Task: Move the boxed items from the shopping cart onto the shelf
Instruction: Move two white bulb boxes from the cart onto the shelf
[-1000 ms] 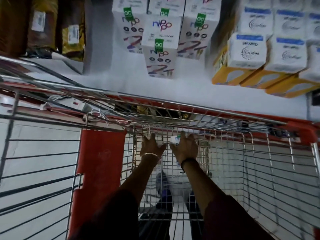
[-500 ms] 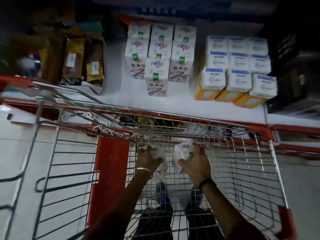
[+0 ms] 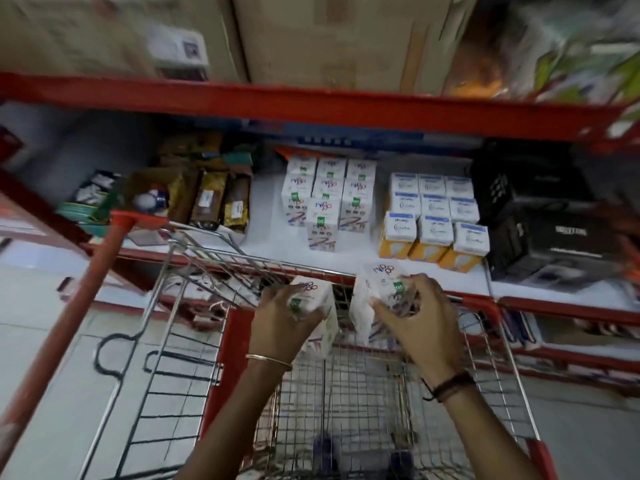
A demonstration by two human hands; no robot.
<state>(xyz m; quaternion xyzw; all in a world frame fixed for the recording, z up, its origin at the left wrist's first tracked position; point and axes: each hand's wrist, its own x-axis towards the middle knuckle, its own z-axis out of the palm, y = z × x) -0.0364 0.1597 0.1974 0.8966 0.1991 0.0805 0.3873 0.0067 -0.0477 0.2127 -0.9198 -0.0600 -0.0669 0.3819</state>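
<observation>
My left hand [image 3: 280,315] grips a white printed box [image 3: 320,306] and my right hand [image 3: 412,317] grips a second white box of the same kind [image 3: 372,289]. Both boxes are held above the far end of the wire shopping cart [image 3: 381,403], just below the front edge of the white shelf [image 3: 284,245]. On that shelf stands a group of matching white boxes [image 3: 327,202], several deep, in rows. The cart floor under my hands looks bare as far as the blur lets me see.
White and orange bulb boxes [image 3: 433,220] stand to the right of the matching group, black boxes [image 3: 540,216] further right, brown packets [image 3: 211,199] to the left. A red shelf beam [image 3: 311,105] with cartons above hangs overhead. The cart's red handle [image 3: 79,306] slants at left.
Both hands have lifted a box each out of the cart's far end and risen toward the shelf. The view has tilted up, showing the upper shelf.
</observation>
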